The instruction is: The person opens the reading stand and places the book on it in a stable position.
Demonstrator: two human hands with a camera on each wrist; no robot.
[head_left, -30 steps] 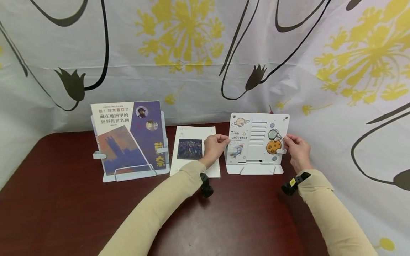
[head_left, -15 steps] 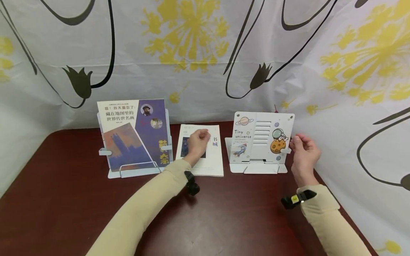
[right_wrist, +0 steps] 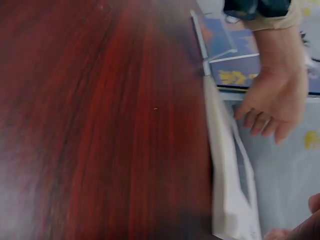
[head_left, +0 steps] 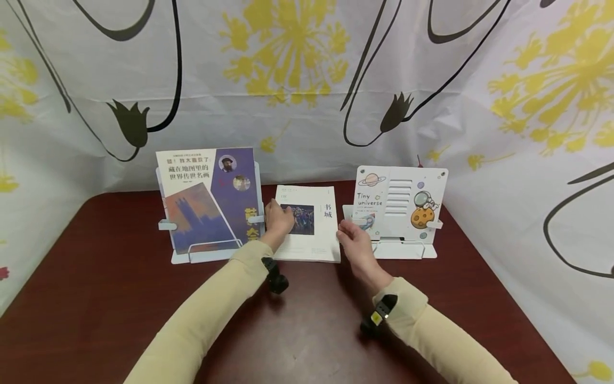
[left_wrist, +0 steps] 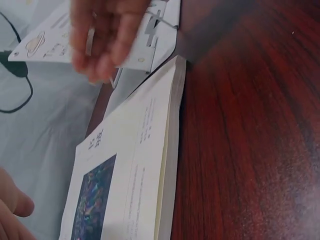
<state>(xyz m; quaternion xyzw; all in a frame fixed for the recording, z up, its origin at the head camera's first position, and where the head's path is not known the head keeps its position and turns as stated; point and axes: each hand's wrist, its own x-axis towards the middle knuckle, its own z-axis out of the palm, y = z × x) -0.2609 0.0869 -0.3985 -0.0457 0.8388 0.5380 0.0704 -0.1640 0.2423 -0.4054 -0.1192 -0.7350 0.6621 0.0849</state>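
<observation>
A white paperback book [head_left: 327, 234] with a dark picture on its cover lies flat near the back of the table. My left hand [head_left: 279, 223] is at its left edge, beside the purple book's stand. My right hand [head_left: 358, 249] hovers close to the right edge, its fingers loosely bent. In the left wrist view the right hand [left_wrist: 106, 40] is above the book's far end with nothing in its fingers. The right wrist view has the left hand [right_wrist: 279, 100] with relaxed, spread fingers beside the book [right_wrist: 225, 165]; contact there cannot be told.
A white book stand [head_left: 393, 208] with space drawings stands right of the book, partly behind my right hand. On the left, another stand [head_left: 201, 257] bears a purple and cream book [head_left: 235, 197]. A flower-patterned cloth [head_left: 307, 128] hangs along the table's back edge.
Both hands have let go of the space-patterned stand. The left hand has moved left across to the white book's left edge; the right hand has moved left to its right edge.
</observation>
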